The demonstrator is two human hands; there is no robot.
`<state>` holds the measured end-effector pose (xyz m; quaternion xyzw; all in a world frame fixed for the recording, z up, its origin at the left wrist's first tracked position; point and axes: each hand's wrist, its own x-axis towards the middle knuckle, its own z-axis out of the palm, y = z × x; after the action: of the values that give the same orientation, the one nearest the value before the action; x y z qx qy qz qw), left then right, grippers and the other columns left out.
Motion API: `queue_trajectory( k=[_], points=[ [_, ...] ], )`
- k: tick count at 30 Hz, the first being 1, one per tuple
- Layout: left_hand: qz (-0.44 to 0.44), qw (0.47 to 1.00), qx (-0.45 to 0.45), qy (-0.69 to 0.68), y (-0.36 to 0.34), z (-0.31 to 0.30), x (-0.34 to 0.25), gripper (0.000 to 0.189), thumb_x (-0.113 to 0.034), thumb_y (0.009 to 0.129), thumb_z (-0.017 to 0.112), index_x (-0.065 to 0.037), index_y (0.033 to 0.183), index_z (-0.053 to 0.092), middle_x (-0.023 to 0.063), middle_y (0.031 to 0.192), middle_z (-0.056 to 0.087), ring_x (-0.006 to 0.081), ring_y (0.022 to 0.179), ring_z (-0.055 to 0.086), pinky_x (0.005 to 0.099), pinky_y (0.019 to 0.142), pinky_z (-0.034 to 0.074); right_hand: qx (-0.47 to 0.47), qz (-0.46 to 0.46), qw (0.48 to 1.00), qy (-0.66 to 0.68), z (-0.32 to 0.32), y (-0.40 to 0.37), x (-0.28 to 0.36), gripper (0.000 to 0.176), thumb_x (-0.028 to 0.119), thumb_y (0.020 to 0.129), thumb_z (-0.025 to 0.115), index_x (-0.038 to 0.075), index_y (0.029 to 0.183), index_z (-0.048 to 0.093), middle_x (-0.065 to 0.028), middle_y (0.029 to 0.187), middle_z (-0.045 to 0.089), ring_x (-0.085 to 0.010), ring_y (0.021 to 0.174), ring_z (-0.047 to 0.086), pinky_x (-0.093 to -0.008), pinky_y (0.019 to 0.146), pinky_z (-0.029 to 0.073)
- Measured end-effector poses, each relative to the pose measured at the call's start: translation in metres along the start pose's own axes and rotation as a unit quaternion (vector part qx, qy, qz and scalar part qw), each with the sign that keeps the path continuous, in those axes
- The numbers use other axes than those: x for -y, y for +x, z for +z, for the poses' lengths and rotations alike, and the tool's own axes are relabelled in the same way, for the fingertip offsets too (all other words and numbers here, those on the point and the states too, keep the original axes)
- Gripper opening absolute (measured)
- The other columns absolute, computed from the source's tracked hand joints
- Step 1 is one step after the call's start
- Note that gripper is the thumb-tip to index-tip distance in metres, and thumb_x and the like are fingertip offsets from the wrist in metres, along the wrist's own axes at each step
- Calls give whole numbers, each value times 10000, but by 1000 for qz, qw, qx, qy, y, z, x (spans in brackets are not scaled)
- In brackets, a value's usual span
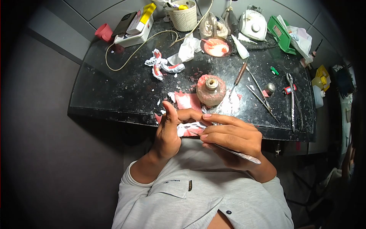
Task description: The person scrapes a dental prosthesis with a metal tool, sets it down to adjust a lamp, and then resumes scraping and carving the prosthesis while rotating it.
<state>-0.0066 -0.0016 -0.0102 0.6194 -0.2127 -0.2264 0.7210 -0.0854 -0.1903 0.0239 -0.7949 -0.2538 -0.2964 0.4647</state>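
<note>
Close to the bench's front edge, my left hand [167, 133] holds a white plaster dental cast [182, 129] with pink wax on it, thumb raised and fingers curled around its far side. My right hand [238, 137] grips a slim metal wax carver [248, 157]; its broad end sticks out past the palm and its other end points at the pink wax. Part of the cast is hidden by my fingers. Just beyond the hands stands a glass spirit lamp [209, 95], with a pink wax sheet [187, 100] lying to its left.
White and pink casts [157, 64] lie at left on the black bench [126, 86]. A small pan [216, 47] with pink wax sits behind the lamp. Metal tools, a brown-handled knife [241, 72] and pliers [291, 101] lie at right. A basket [183, 20] and green bin [280, 34] stand at the back.
</note>
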Motion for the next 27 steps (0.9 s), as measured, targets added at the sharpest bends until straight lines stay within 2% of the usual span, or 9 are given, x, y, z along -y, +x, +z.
queue_trajectory(
  k=[15, 18, 20, 27],
  points=[
    [-5, 1000, 28, 9, 3, 5, -14, 1042, -709, 1014, 13, 76, 970, 697, 159, 890, 718, 206, 838, 691, 308, 840, 543, 6, 21, 1000, -5, -1, 1, 4, 234, -24, 718, 842, 5, 935, 758, -111, 916, 771, -339, 1038, 741, -381, 859, 611],
    [-1, 999, 37, 9, 3, 6, -16, 1045, -707, 1013, 7, 75, 960, 698, 159, 888, 718, 204, 829, 691, 307, 834, 546, 7, 28, 1000, -3, -2, 1, 4, 234, -25, 721, 840, 5, 937, 756, -116, 917, 770, -338, 1018, 746, -391, 869, 610],
    [5, 999, 41, 11, 4, 5, -17, 1051, -707, 1012, 0, 71, 937, 702, 155, 887, 716, 201, 835, 690, 306, 843, 544, 1, -4, 1000, -7, -1, 1, 0, 247, -19, 737, 834, 0, 961, 730, -107, 924, 745, -320, 962, 742, -380, 822, 612],
    [-3, 1000, 26, 4, 3, 7, -18, 1059, -707, 1010, -6, 66, 897, 709, 142, 880, 708, 197, 847, 685, 303, 865, 535, -3, -3, 1000, -2, -1, 1, -1, 254, -16, 731, 841, 0, 957, 728, -112, 922, 743, -323, 939, 745, -388, 824, 614]
  ],
)
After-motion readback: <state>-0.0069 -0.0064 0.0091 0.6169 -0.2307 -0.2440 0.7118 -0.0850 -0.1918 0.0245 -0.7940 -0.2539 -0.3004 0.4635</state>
